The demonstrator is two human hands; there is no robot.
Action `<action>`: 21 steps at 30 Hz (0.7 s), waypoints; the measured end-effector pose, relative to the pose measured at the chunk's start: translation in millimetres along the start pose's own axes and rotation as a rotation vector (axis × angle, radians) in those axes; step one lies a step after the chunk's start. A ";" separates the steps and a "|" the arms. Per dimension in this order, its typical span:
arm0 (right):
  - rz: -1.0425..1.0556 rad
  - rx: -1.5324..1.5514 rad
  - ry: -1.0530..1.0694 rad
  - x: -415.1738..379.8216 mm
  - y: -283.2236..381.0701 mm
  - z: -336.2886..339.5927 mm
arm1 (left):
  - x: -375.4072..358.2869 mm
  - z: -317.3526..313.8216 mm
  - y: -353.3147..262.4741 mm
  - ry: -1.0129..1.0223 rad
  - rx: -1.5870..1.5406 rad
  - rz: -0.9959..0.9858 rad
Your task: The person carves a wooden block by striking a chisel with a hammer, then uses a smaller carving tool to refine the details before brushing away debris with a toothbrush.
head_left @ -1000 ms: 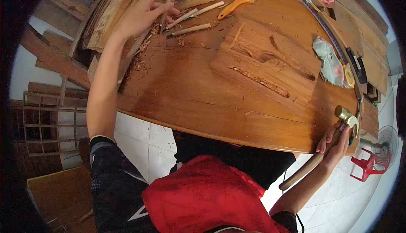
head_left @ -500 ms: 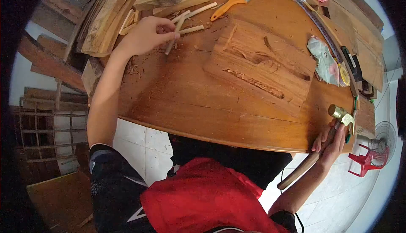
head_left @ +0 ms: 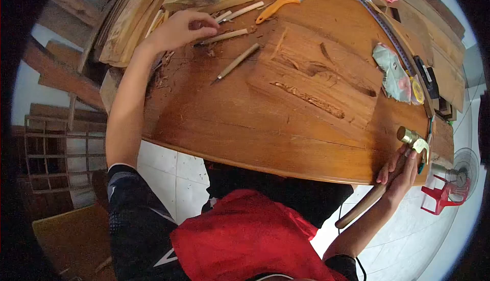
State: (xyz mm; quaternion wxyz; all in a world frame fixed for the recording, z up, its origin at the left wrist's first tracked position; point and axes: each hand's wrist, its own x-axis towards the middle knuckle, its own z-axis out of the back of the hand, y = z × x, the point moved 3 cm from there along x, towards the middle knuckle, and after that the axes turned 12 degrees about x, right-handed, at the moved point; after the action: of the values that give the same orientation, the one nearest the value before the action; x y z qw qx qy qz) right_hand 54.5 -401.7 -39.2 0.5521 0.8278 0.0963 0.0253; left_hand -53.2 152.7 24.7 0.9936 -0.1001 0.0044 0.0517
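Note:
My left hand (head_left: 184, 31) hovers over the far left of the table, thumb and forefinger apart with nothing visible between them. Close to its fingertips lie wooden-handled carving chisels, one (head_left: 227, 36) just below the thumb and another (head_left: 244, 11) further back. A separate chisel (head_left: 239, 61) rests on the tabletop, its thin metal tip toward me. At the near right edge, my right hand (head_left: 398, 174) is wrapped around the wooden handle of a claw hammer (head_left: 411, 139), just below its brass-coloured head. Between the hands sits a carved wooden board (head_left: 319, 77) with gouged hollows.
An orange-handled paintbrush (head_left: 280, 4) lies at the back of the table (head_left: 229, 123). Wood planks (head_left: 130, 23) are stacked at the left. Along the right edge are a plastic bag (head_left: 392, 72), a tape measure (head_left: 416, 90) and a long ruler (head_left: 380, 22). Shavings lie around the chisels.
The chisel that was at my left hand's fingers now lies on the table, further right and apart from the hand. My left hand has shifted slightly up. The right hand keeps the hammer in place.

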 end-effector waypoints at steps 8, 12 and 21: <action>0.020 -0.021 0.012 2.3 -0.8 5.2 | 7.6 25.3 12.6 -0.084 -0.114 0.018; 0.025 -0.117 -0.012 1.7 0.6 8.8 | 5.3 9.9 -7.3 0.144 0.072 -0.043; -0.070 -0.075 0.096 -3.2 9.0 -7.3 | 13.7 7.0 -21.0 0.005 0.046 0.064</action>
State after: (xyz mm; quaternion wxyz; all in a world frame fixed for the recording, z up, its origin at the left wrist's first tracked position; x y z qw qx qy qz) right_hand 51.4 -399.0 -27.9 0.5781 0.8005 0.1505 0.0492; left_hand -37.4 135.1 35.5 0.9935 -0.0771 0.0111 0.0831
